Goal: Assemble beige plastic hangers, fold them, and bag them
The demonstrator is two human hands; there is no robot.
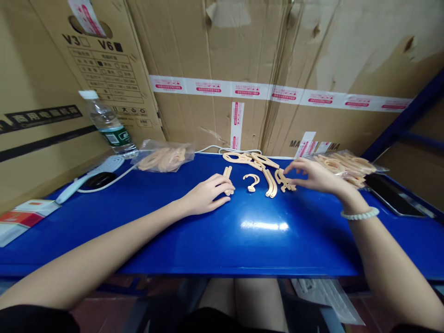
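My left hand (209,193) rests on the blue table with its fingers curled over a pair of beige plastic hanger arms (228,173), whose upper ends stick out past the fingers. To its right lies a beige hanger hook (252,181) with a small base. Two curved hanger arms (269,184) lie side by side beyond the hook. Over a small cluster of beige hooks (280,178) hovers my right hand (310,175), thumb and fingers apart; whether the fingertips touch the hooks I cannot tell. Farther back are larger beige looped hanger pieces (243,158).
Clear bags of beige parts lie at the back left (163,158) and back right (343,165). A water bottle (113,127), a pale blue-handled brush (90,178) and a red-white box (24,217) stand left. A dark phone (393,195) lies right. Cardboard boxes (208,120) line the back.
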